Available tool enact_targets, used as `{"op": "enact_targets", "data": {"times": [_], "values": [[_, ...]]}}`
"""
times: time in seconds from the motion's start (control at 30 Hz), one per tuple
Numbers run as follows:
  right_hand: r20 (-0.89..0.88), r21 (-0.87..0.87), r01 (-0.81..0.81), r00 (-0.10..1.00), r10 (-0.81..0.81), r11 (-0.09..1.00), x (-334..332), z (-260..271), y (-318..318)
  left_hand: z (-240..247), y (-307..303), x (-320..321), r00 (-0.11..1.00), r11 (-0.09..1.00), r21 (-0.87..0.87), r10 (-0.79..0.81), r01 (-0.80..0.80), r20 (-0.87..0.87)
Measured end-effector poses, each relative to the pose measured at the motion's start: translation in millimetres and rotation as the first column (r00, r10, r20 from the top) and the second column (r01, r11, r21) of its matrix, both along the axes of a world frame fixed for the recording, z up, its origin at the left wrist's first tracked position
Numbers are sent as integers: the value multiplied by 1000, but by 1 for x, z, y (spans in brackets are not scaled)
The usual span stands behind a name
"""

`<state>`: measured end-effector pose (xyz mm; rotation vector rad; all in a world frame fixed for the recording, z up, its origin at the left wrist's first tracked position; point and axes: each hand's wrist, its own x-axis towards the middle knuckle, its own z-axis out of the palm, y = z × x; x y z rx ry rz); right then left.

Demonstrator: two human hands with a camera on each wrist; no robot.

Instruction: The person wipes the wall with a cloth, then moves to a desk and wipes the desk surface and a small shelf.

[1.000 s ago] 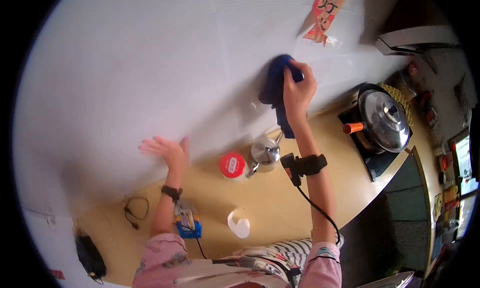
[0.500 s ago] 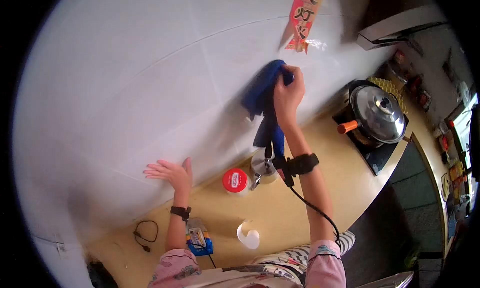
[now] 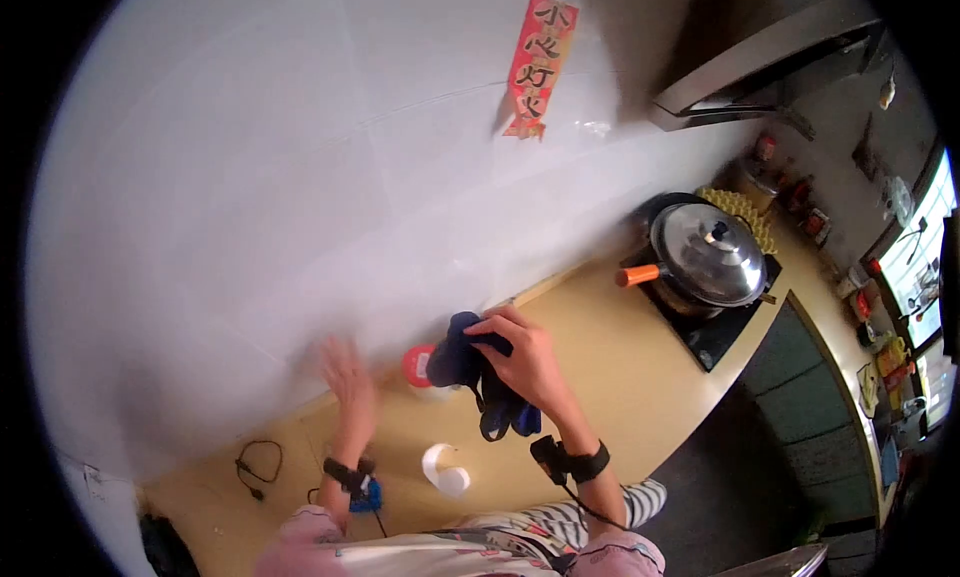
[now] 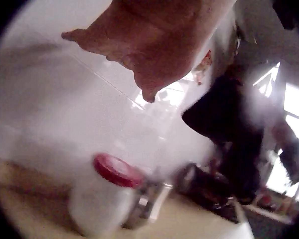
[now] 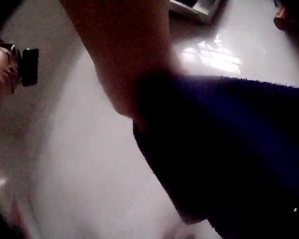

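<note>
My right hand (image 3: 525, 359) pinches a bunched dark blue cloth (image 3: 456, 355), whose folds hang over the counter. In the right wrist view the cloth (image 5: 229, 154) fills much of the picture and hides the fingertips. The cloth overlaps a white jar with a red lid (image 3: 415, 365) in the head view. Beside that jar, a shiny metal pot (image 4: 145, 203) shows in the left wrist view; the cloth hides it from the head view. My left hand (image 3: 350, 392), blurred, is at the white wall (image 3: 260, 207) with its fingers extended and holds nothing.
On the wooden counter (image 3: 590, 322) lie a white curled strip (image 3: 450, 477), a black cable (image 3: 260, 467) and a blue packet (image 3: 368, 495) by the left wrist. A lidded pan with an orange handle (image 3: 708, 257) stands on the cooker to the right. A red paper strip (image 3: 540, 67) hangs on the wall.
My right hand has brought the cloth down and left from the wall to over the counter by the jar. My left hand stays near the wall. The head view has shifted, showing more of the red strip.
</note>
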<state>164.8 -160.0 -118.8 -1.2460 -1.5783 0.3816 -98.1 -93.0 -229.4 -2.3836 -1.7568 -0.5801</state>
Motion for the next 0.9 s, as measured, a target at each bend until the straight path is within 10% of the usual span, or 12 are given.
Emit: {"op": "enact_targets", "data": {"times": [0.13,0.23,0.4,0.47,0.6,0.9], "values": [[-96,70,42,995,-35,997,17,16,-56,44,-102,85,864,820,-311,-385,481,325],[-3,168,64,998,-64,984,27,10,-96,60,-167,128,671,702,-109,-607,704,427],[69,122,135,987,-144,983,46,-17,-189,46,-204,166,547,582,-119,-647,804,532],[79,95,177,980,-185,980,56,-29,-241,65,-236,183,630,445,-448,-490,775,603],[-26,-49,409,911,-411,911,65,-54,-332,26,-297,212,398,167,-371,-557,914,729],[-151,-134,709,676,-721,693,86,-79,-472,9,-388,285,234,-237,-565,-736,790,635]]}}
